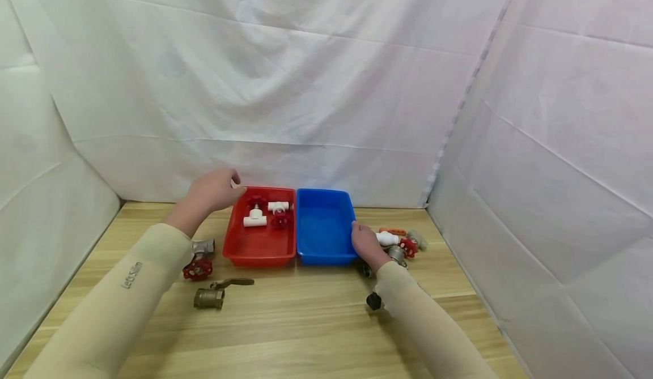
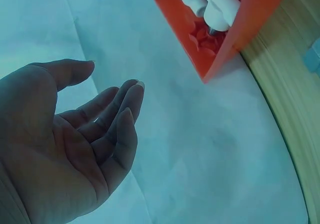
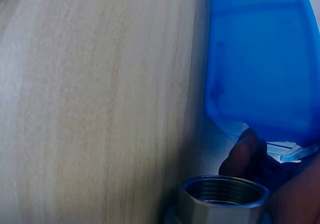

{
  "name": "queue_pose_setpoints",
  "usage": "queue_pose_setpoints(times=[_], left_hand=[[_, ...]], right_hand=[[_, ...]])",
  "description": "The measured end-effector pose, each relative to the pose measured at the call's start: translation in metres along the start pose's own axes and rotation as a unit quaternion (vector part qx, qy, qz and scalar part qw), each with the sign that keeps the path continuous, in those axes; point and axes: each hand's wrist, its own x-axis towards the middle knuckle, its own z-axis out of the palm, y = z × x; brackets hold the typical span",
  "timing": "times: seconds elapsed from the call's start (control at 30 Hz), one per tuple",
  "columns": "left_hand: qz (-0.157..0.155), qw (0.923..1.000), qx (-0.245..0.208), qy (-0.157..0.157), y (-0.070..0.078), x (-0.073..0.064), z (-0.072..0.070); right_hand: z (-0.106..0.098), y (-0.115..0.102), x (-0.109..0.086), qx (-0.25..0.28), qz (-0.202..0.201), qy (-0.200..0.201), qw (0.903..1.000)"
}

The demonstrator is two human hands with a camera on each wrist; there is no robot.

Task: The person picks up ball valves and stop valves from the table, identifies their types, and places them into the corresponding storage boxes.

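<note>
My left hand [image 1: 216,190] hovers by the far left corner of the red tray [image 1: 260,248]. The left wrist view shows this hand with loosely bent fingers [image 2: 122,139] and nothing in them. Inside the tray lie two white tee-shaped valves [image 1: 255,218] with red handwheels. My right hand [image 1: 367,245] grips the right side of the blue tray [image 1: 324,226], its fingertips at the rim. That tray stands against the red one and has nothing in it. In the right wrist view, a threaded metal valve end [image 3: 224,199] sits close below the right hand.
Left of the red tray are a metal valve with a red handwheel [image 1: 198,268] and a brass lever valve [image 1: 209,298]. Several valves, one white [image 1: 388,238], one with a red handwheel [image 1: 408,247], lie beyond my right hand. White cloth [image 1: 306,84] hangs behind the table.
</note>
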Motion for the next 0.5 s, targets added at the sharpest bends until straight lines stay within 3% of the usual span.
queue_pose_setpoints(times=[0.5], left_hand=[[0.003,1.0,-0.008,0.003,-0.035,-0.027,-0.022]], right_hand=[[-0.001,0.001,0.002,-0.008,0.003,0.011,0.9999]])
